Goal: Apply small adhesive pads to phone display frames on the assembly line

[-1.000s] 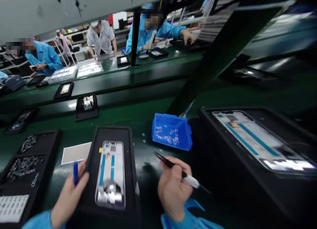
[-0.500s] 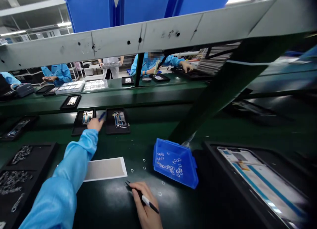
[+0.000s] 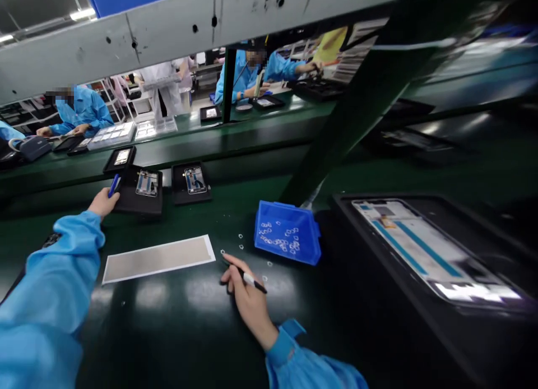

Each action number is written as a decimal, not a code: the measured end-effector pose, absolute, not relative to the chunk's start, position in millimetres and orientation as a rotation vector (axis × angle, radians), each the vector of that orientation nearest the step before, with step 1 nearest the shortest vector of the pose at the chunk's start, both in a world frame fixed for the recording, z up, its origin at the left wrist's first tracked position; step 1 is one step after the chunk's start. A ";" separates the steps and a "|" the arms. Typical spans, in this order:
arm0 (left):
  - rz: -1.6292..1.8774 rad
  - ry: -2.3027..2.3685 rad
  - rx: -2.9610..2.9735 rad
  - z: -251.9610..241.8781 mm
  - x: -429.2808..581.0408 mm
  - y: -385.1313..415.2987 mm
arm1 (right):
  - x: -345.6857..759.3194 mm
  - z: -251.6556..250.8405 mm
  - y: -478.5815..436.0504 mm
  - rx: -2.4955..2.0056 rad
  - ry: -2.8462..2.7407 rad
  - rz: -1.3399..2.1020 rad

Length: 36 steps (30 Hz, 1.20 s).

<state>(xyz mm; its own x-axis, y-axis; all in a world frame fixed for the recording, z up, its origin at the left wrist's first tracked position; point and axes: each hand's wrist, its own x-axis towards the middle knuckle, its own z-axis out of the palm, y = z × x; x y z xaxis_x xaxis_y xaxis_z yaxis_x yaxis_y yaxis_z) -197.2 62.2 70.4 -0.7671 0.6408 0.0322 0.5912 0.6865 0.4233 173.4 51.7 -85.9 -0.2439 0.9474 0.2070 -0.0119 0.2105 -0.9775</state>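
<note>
At the far left, my left hand [image 3: 104, 203] is closed around a slim blue pen-like tool [image 3: 113, 185]. Its fingers are also at the left edge of a black tray [image 3: 135, 207] holding a phone frame [image 3: 147, 183]. To the right lies a second black tray [image 3: 179, 196] with a similar phone frame [image 3: 195, 180]. My right hand [image 3: 247, 302] is closed on black-and-white tweezers [image 3: 249, 279], their tips partly hidden by fingers. Close to its index finger are several small white rings on the bench, including one ring [image 3: 222, 251].
A blue bin [image 3: 311, 235] contains several small rings. A beige strip with white borders [image 3: 159, 260] lies left of my right hand. A large black tray with a phone frame [image 3: 414, 243] fills the right. A slanted green post [image 3: 336, 137] rises behind the bin. Co-workers sit across the bench.
My left hand has gone from the tray's right side to its left edge, and that tray now sits turned. My right hand has shifted forward, its fingers more curled. The view has tilted down.
</note>
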 end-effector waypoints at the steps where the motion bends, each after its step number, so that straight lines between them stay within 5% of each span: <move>1: 0.631 2.735 1.008 74.7 -187.3 44.0 | 173.5 -85.4 50.6 -0.946 -1.443 1.277; 6: 0.922 2.310 0.920 57.2 -109.7 -90.0 | 175.4 -81.2 47.9 -0.956 -1.269 1.371; 13: 0.910 2.138 0.683 -55.8 10.9 -224.7 | 177.0 -87.5 48.1 -0.928 -1.475 1.283; 26: 0.979 2.734 1.075 -45.2 -75.4 -182.5 | 179.0 -98.3 39.7 -0.939 -1.860 1.064; 36: 1.100 2.503 0.978 -60.1 -83.4 -158.3 | 175.4 -45.3 27.4 -0.815 -1.936 0.964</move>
<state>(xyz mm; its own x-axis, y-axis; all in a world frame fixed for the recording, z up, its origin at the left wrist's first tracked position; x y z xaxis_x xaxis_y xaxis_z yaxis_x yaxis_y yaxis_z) -83.4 -158.3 -60.1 -0.7481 0.6618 0.0484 0.4830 0.4931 0.7235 175.4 27.4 -45.3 -0.4666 0.8025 0.3718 0.1868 0.5003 -0.8455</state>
